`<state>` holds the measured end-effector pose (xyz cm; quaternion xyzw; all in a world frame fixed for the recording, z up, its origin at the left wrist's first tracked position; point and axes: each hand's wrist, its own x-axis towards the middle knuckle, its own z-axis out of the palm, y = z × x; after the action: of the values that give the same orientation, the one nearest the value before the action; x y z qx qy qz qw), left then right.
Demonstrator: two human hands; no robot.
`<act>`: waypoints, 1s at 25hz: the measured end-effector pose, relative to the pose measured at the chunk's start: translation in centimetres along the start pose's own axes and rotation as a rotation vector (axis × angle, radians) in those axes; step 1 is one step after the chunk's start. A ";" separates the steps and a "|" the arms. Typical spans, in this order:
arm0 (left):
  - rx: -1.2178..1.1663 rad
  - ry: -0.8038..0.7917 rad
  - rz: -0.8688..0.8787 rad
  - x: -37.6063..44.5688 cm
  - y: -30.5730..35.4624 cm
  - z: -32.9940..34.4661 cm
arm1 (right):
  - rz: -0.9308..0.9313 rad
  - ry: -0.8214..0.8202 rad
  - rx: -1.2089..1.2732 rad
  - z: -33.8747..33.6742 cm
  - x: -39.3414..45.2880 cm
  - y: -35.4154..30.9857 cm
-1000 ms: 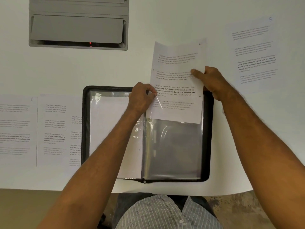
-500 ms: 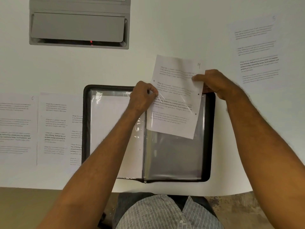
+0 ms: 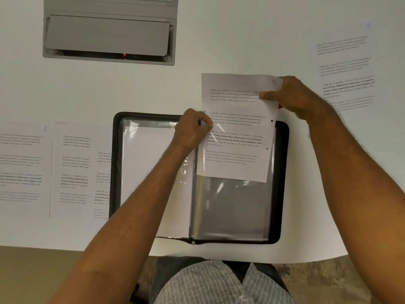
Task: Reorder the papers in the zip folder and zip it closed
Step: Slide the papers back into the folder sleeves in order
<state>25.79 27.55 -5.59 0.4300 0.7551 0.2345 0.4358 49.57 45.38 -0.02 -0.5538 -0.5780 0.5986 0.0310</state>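
1. Your zip folder (image 3: 282, 183) lies open flat on the white counter (image 3: 219, 40) right in front of you, black zipped border all round, clear sleeves on both halves.
2. The printed sheet (image 3: 235, 137) hangs over the folder's right half, its lower part over the clear sleeve (image 3: 232, 207), its top reaching past the folder's far edge. It looks partway into the sleeve mouth, though the glare keeps me from being sure.
3. Your right hand (image 3: 300, 97) has a pinching grip on the sheet's upper right corner, thumb on the printed face. That steers the page.
4. Your left hand (image 3: 192, 130) is curled at the sheet's left edge near the spine, pinching what looks like the sleeve's opening edge, probably to keep the mouth parted.
5. The sheet sits slightly skewed against the sleeve, so square its lower corners before sliding toward you, or a corner may catch.
6. Loose printed pages (image 3: 72, 167) lie on the counter to the left, one tucked partly under the folder's left border; another page (image 3: 346, 69) lies well apart at far right.
7. A grey recessed panel (image 3: 109, 34) sits far left; bare counter lies beyond the folder for the sheet's top.
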 end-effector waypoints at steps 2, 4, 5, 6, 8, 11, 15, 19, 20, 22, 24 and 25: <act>-0.003 0.016 0.007 0.1 -0.1 0.1 | 0.015 -0.047 -0.059 -0.2 0.5 -0.6; 0.002 0.031 0.014 0.2 -0.3 0.2 | 0.069 -0.107 -0.168 0.0 1.0 -0.9; 0.001 0.034 0.013 0.2 -0.4 0.3 | 0.106 -0.155 -0.219 0.2 1.1 -1.1; 0.001 0.036 0.013 0.3 -0.5 0.3 | 0.142 -0.208 -0.261 0.4 1.1 -1.2; 0.001 0.034 0.008 0.3 -0.5 0.3 | 0.184 -0.267 -0.301 0.7 0.9 -1.5; 0.010 0.029 0.012 0.1 -0.1 0.0 | 0.085 -0.149 -0.236 1.1 1.0 -2.0; 0.031 0.031 0.035 0.0 0.0 -0.1 | -0.046 -0.030 -0.421 1.9 1.9 -2.2; 0.008 0.035 0.042 -0.1 -0.1 0.0 | 0.061 -0.222 -0.631 2.4 1.6 -1.8; 0.006 0.037 0.043 -0.1 0.0 -0.1 | 0.060 -0.221 -0.614 2.4 1.4 -1.8; 0.008 0.037 0.054 -0.1 0.1 -0.2 | 0.044 -0.226 -0.585 2.5 1.3 -2.0; 0.006 0.043 0.059 -0.2 0.1 -0.1 | 0.066 -0.318 -0.635 2.7 1.2 -2.0; 0.007 0.048 0.057 -0.2 0.1 -0.1 | 0.093 -0.382 -0.677 2.9 1.1 -1.9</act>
<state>25.81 27.41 -5.41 0.4473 0.7536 0.2542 0.4092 45.96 44.84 -0.11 -0.4371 -0.7124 0.4671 -0.2885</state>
